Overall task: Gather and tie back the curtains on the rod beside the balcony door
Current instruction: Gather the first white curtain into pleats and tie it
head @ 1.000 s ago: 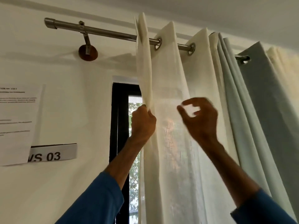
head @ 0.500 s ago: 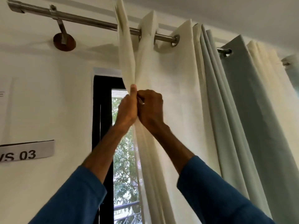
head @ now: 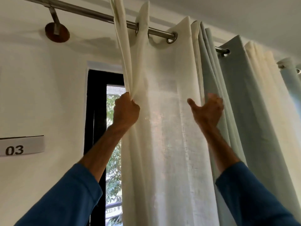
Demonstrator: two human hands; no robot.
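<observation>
A cream sheer curtain (head: 164,128) hangs by metal eyelets from a steel rod (head: 91,13) that runs across the top. My left hand (head: 126,110) grips the gathered left folds of that curtain just below the rod. My right hand (head: 207,110) is raised further right with its fingers spread, and its fingertips reach behind the curtain's right edge, where a pale grey-green curtain (head: 244,111) begins. The grey-green curtain hangs in folds on the same rod.
The black frame of the balcony door (head: 96,121) shows left of the curtain, with greenery behind the glass. A round wooden bracket (head: 57,32) fixes the rod to the white wall. A paper label reading 03 (head: 21,146) is stuck at the left.
My right hand has let go of the folds beside my left hand and swung right to the cream curtain's far edge. My left hand keeps its grip on the gathered folds.
</observation>
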